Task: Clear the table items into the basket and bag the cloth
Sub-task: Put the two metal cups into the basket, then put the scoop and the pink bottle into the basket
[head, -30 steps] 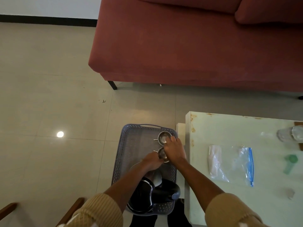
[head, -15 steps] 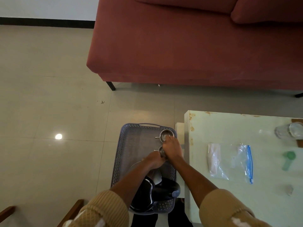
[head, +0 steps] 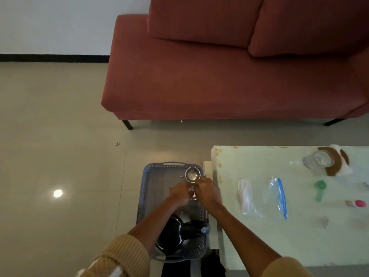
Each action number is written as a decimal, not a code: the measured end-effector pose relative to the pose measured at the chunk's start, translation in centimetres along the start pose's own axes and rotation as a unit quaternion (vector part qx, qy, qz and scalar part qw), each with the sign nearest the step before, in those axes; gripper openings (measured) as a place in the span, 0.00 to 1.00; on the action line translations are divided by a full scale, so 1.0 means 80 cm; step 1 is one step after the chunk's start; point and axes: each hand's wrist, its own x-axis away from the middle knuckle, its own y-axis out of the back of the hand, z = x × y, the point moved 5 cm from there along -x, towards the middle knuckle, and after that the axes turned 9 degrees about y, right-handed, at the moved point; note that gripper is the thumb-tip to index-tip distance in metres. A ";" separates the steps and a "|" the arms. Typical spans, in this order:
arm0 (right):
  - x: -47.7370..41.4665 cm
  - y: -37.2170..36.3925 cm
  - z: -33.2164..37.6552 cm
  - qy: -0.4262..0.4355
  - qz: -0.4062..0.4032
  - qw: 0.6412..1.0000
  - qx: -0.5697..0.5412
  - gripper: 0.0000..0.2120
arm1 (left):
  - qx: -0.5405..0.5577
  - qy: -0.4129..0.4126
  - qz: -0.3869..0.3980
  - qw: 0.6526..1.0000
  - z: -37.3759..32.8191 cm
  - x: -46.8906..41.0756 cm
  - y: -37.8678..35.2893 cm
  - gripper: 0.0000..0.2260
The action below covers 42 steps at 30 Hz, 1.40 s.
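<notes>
Step in hand: seating items in the basket (head: 144,188), on the floor beside the table (head: 309,236). My left hand (head: 178,194) and right hand (head: 208,191) both grip the near steel cup (head: 192,193), inside the basket. Next, I judge: let go, then fetch the glass (head: 319,159) and zip bag (head: 277,196).

You can see a big red sofa (head: 219,82) far ahead with two back cushions (head: 203,19), a white wall (head: 60,23) and black strip (head: 50,57) at the far left, and a bright spot (head: 58,193) on the shiny floor (head: 60,126) at the left.
</notes>
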 end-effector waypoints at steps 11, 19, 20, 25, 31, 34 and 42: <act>0.106 0.073 -0.041 -0.108 -0.072 0.983 -0.132 0.11 | -0.119 -0.114 -0.085 0.983 -0.105 0.095 -0.005 0.12; 0.239 0.091 -0.188 -0.202 -0.080 0.917 -0.334 0.10 | -0.058 -0.122 -0.054 0.989 -0.210 0.155 -0.148 0.12; 0.261 0.095 -0.210 -0.212 -0.078 0.907 -0.355 0.10 | -0.053 -0.123 -0.047 0.990 -0.226 0.164 -0.171 0.12; 0.361 0.111 -0.313 -0.230 -0.041 0.891 -0.390 0.07 | -0.047 -0.153 -0.009 0.987 -0.310 0.211 -0.267 0.12; 0.421 0.133 -0.381 -0.255 -0.026 0.879 -0.403 0.05 | -0.014 -0.177 0.033 0.984 -0.387 0.259 -0.311 0.12; 0.427 0.141 -0.390 -0.260 -0.045 0.870 -0.416 0.05 | -0.017 -0.176 0.035 0.984 -0.400 0.263 -0.310 0.13; 0.440 0.136 -0.397 -0.273 -0.056 0.856 -0.436 0.05 | -0.028 -0.148 0.027 0.988 -0.397 0.237 -0.303 0.12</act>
